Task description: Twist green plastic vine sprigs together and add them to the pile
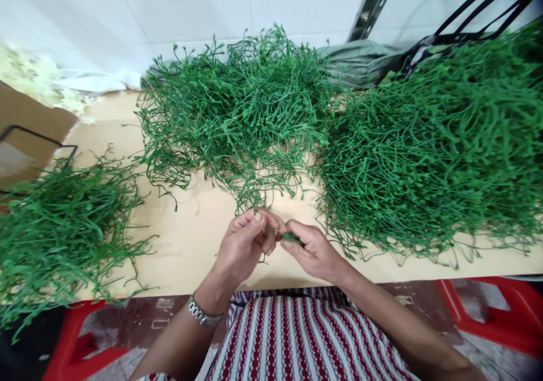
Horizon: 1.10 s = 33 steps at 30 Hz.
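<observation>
My left hand [248, 242] is closed near the table's front edge, thumb and fingers pinching a thin green plastic stem. Just to its right my right hand [311, 251] is also closed, with a bit of green plastic stem [292, 237] showing between its thumb and fingers. The fingertips of both hands nearly meet. Directly beyond them lies a loose pile of green plastic stems [241, 104] with small budded tips, its nearest strands reaching my left fingertips. A larger heap of the same stems [436, 155] spreads to the right, and another pile [63, 228] sits at the left.
The pale table [182, 223] runs along a white tiled wall [203, 8]. A cardboard box [29, 121] with a black wire frame stands at the left, near cream artificial flowers [34, 81]. Grey-green cloth [360, 61] lies at the back. Red stools [80, 341] are below the table.
</observation>
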### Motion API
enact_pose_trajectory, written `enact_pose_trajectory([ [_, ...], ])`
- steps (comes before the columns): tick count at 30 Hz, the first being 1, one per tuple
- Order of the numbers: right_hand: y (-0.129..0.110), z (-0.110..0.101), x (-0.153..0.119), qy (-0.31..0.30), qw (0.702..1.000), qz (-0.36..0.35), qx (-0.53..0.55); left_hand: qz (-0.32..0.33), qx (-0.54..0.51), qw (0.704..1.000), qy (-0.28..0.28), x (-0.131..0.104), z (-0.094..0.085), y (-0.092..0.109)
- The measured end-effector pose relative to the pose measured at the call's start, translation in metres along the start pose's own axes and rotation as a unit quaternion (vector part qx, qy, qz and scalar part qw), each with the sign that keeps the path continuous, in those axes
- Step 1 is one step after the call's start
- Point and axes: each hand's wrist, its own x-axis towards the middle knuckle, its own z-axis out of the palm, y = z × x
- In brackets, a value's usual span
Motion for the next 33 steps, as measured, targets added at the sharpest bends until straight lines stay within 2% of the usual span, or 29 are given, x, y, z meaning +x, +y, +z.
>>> enact_pose_trajectory([
  [5, -0.002, -0.008, 0.003, -0.061, 0.998, -0.034, -0.008, -0.087, -0.068, 0.994, -0.024, 0.006, 0.001, 0.005],
  [10, 0.003, -0.008, 0.004, -0.122, 0.991, -0.051, -0.010, -0.158, -0.061, 0.986, -0.001, 0.003, 0.005, 0.002],
  [13, 0.008, -0.013, 0.002, -0.206, 0.976, -0.057, 0.049, -0.198, -0.024, 0.980, -0.006, -0.001, 0.000, 0.006],
  [15, 0.012, -0.021, -0.001, -0.264, 0.955, -0.055, 0.123, -0.189, -0.003, 0.982, 0.004, -0.002, -0.006, 0.014],
  [16, 0.013, -0.026, -0.002, -0.270, 0.948, -0.042, 0.160, -0.167, 0.007, 0.986, 0.018, -0.003, -0.009, 0.019],
  [18, 0.014, -0.033, -0.003, -0.233, 0.945, -0.001, 0.228, -0.118, 0.027, 0.992, 0.039, -0.003, -0.011, 0.027],
  [20, 0.014, -0.035, -0.003, -0.172, 0.944, 0.037, 0.279, -0.098, 0.047, 0.994, 0.032, -0.003, -0.009, 0.029],
  [23, 0.013, -0.029, -0.001, -0.118, 0.935, 0.041, 0.333, -0.087, 0.072, 0.993, 0.030, -0.001, -0.001, 0.021],
  [29, 0.008, -0.013, -0.002, -0.014, 0.961, 0.059, 0.270, 0.017, 0.115, 0.990, 0.075, 0.007, 0.011, -0.007],
  [33, 0.007, -0.009, -0.006, -0.002, 0.971, 0.096, 0.221, 0.028, 0.131, 0.990, 0.053, 0.012, 0.012, -0.015],
])
